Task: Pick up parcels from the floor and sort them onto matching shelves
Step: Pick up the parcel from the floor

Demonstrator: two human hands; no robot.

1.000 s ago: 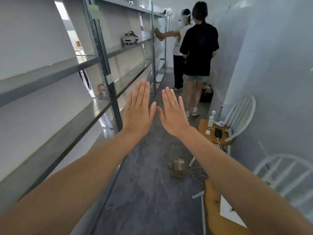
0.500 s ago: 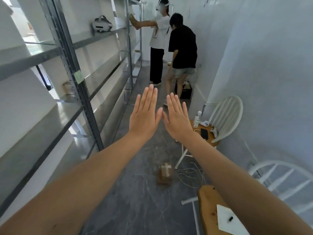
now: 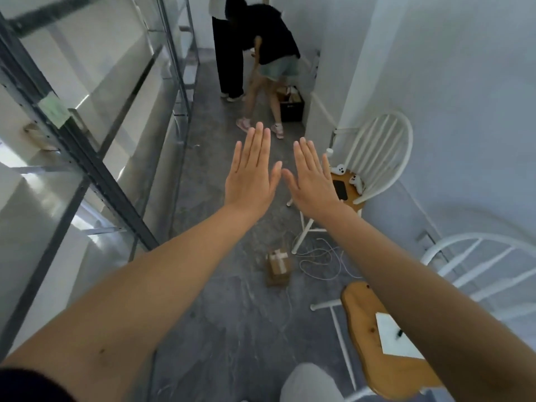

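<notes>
down on the grey floor point(image 3: 232, 329) a taped brown parcel point(image 3: 278, 266) now lies nearer than a second ago, since the view has tipped down toward it. both the left hand point(image 3: 250, 177) and right hand point(image 3: 311, 181) hover flat, each grip spread wide, holding nothing. the shelves point(image 3: 87, 117) look bare; farther off, a dark crate point(image 3: 291, 107) holds boxes.

A brown cardboard parcel point(image 3: 278, 266) crossed with pale tape lies on the matt, mottled grey floor point(image 3: 232, 329), beside grey metal shelving point(image 3: 87, 166) with glossy boards and chairs point(image 3: 377, 158) of white-painted spindles and varnished wooden seats.
</notes>
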